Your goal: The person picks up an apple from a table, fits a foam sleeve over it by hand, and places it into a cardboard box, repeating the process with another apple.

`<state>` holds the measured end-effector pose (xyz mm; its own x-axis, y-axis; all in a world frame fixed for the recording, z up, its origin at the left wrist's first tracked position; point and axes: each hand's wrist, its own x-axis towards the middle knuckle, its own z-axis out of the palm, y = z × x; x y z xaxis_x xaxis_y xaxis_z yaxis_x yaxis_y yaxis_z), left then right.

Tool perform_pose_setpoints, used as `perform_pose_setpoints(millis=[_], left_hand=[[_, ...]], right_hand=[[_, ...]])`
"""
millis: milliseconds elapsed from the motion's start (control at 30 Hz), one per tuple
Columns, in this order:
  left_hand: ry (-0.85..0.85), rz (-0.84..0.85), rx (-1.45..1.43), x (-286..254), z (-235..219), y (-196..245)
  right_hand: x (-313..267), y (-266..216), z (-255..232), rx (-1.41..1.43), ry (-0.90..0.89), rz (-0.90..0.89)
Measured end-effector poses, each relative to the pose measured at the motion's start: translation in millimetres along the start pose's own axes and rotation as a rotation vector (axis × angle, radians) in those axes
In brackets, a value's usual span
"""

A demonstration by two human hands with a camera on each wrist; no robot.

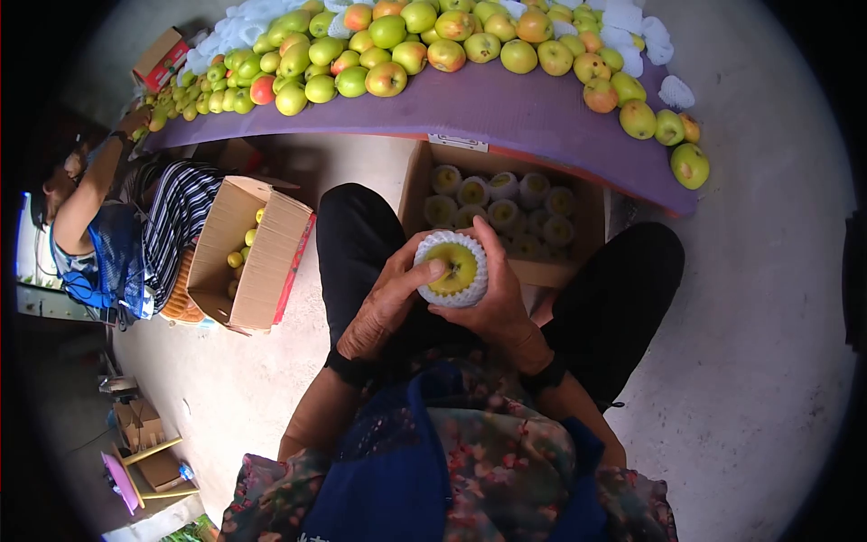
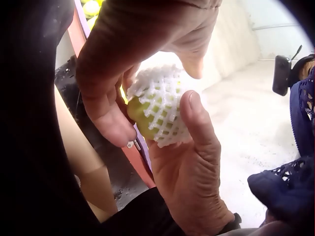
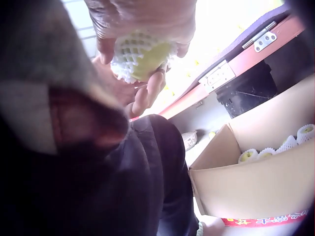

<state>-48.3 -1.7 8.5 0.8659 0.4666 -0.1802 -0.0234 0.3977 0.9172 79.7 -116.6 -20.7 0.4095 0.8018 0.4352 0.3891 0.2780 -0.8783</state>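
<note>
A green-yellow apple (image 1: 459, 264) sits in a white foam net (image 1: 477, 289) in front of my body, between my two hands. My left hand (image 1: 390, 294) holds its left side, with the thumb laid across the apple's bare top. From the right and below, my right hand (image 1: 504, 312) grips it with the fingers around the net. In the left wrist view the foam net (image 2: 165, 105) covers much of the apple, with green skin showing through the mesh. The right wrist view shows the netted apple (image 3: 145, 56) partly hidden by fingers.
Beyond my knees, a cardboard box (image 1: 415, 185) holds several netted apples. Loose apples (image 1: 386, 79) and foam nets (image 1: 244, 34) lie on a purple-covered table (image 1: 542, 113). At left, another person (image 1: 117, 226) sits by a cardboard box (image 1: 287, 230) containing apples.
</note>
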Motion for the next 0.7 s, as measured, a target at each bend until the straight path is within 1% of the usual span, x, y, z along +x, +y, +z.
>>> perform_pose_setpoints(millis=[167, 267, 333, 567, 700], left_hand=[[0.058, -0.048, -0.098, 0, 12, 3], [0.089, -0.039, -0.163, 1, 14, -3], [0.081, -0.032, -0.154, 1, 13, -5], [0.07, 0.004, -0.116, -1, 19, 0], [0.057, -0.008, -0.166, -5, 27, 4]], right_hand=[[-1, 1, -1, 0.06, 0.009, 0.007], [-3, 5, 0, 0.054, 0.021, 0.021], [-4, 4, 0, 0.038, 0.027, 0.021], [-4, 6, 5, 0.018, 0.114, -0.06], [-6, 2, 5, 0.037, 0.18, -0.098]])
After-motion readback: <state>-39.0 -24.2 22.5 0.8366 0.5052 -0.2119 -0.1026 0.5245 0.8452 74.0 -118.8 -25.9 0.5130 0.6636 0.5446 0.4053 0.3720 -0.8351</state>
